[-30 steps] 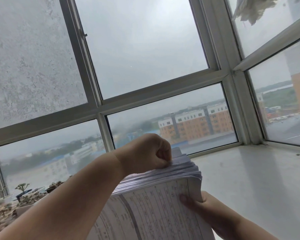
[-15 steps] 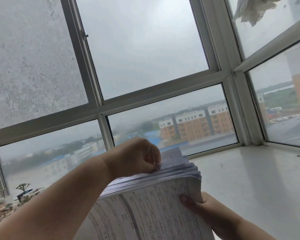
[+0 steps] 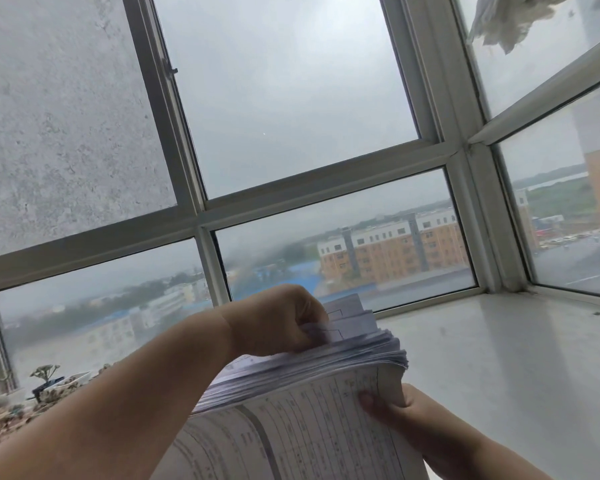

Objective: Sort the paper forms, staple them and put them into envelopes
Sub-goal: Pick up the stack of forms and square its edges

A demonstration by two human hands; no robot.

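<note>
Fingers of left hand [image 3: 274, 322] curled pinching top sheets of forms stack [image 3: 312, 403]; right hand [image 3: 395, 415] gripping its edge

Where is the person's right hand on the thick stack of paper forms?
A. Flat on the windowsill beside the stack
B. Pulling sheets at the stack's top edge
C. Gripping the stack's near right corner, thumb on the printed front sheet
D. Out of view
C: the right hand grips the corner of the stack of paper forms, thumb on the printed sheet; the left hand works the top edge.
</note>
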